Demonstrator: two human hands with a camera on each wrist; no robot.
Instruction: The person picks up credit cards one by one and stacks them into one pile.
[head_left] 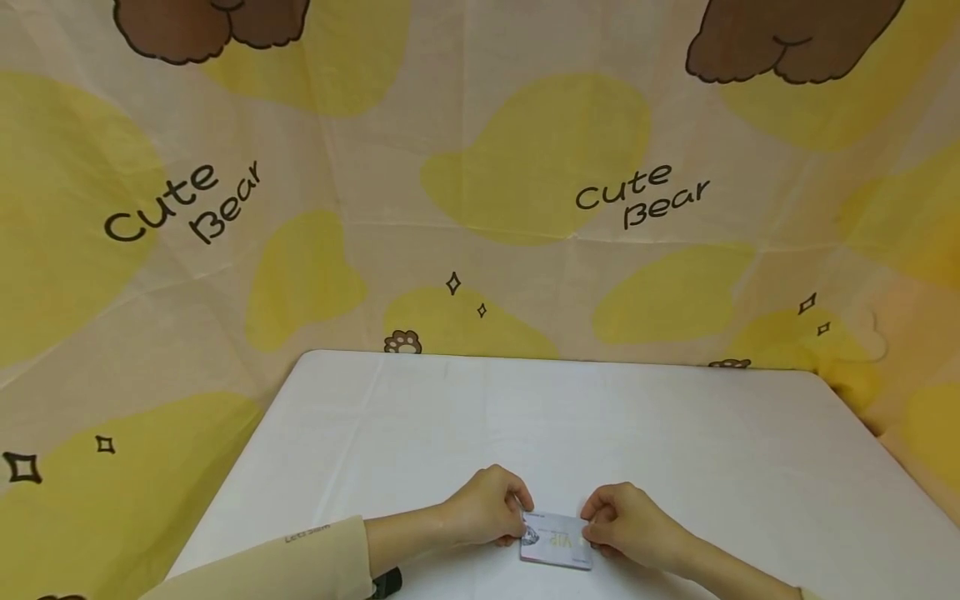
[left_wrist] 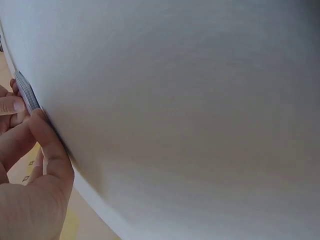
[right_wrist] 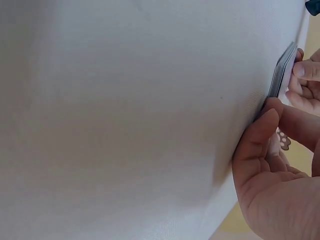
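A neat stack of cards (head_left: 555,552) lies low on the white table, its top card silvery with "VIP" in gold and a dark picture at one end. In the left wrist view the layered edge of the stack (left_wrist: 29,94) shows several cards. My left hand (head_left: 491,508) pinches the stack's left end between thumb and fingers. At the opposite end my right hand (head_left: 633,525) grips it the same way, thumb on the near side. The right wrist view shows the stack (right_wrist: 284,70) with both hands at its ends.
The white table (head_left: 525,417) has rounded far corners. Behind it hangs a yellow and cream cloth (head_left: 517,167) printed with bears and "Cute Bear". A small black object (head_left: 387,583) shows beside the left sleeve (head_left: 300,562), near the front.
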